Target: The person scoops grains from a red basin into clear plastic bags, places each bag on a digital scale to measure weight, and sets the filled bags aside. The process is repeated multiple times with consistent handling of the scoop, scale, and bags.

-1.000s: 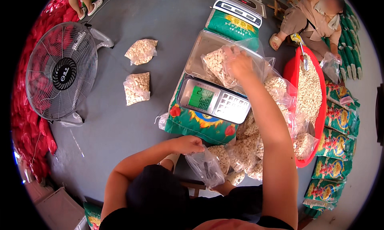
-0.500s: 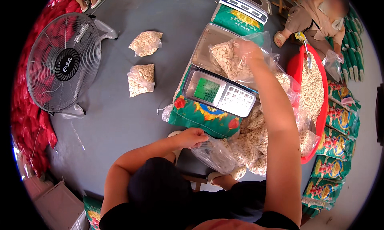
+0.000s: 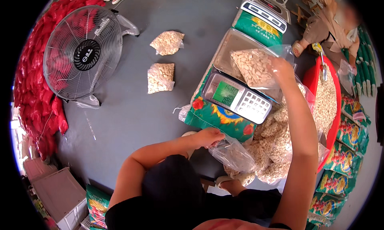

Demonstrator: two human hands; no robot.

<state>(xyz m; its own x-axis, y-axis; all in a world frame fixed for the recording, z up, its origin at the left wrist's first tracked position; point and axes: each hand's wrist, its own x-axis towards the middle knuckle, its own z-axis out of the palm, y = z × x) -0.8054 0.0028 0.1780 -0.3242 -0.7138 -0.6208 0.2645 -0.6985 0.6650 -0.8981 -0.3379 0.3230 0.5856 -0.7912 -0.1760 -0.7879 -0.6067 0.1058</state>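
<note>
A clear bag of pale flat seeds (image 3: pixel 251 67) leans over the steel pan of a digital scale (image 3: pixel 228 95), whose display glows green. My right hand (image 3: pixel 281 71) is closed on the bag's right side, by its loose plastic mouth. Below the scale, my left hand (image 3: pixel 210 137) pinches the edge of empty clear plastic bags (image 3: pixel 234 154) that spread to its right. Several filled seed bags (image 3: pixel 276 146) are heaped between my right forearm and those empty bags. On the grey floor to the left lie two more filled bags, a far one (image 3: pixel 167 43) and a nearer one (image 3: pixel 161 78).
A red tub (image 3: pixel 337 110) of loose seeds with a scoop (image 3: pixel 324 73) stands at the right, beside stacked green sacks (image 3: pixel 340 158). A seated person (image 3: pixel 332 26) is beyond it. Another scale (image 3: pixel 264 14) stands farther back. At left are a floor fan (image 3: pixel 86 54) and red bags (image 3: pixel 30 70).
My right hand has shifted from the middle of the seed bag to its right edge. The scale's reading differs. My left hand still pinches the empty bags; the whole view has shifted.
</note>
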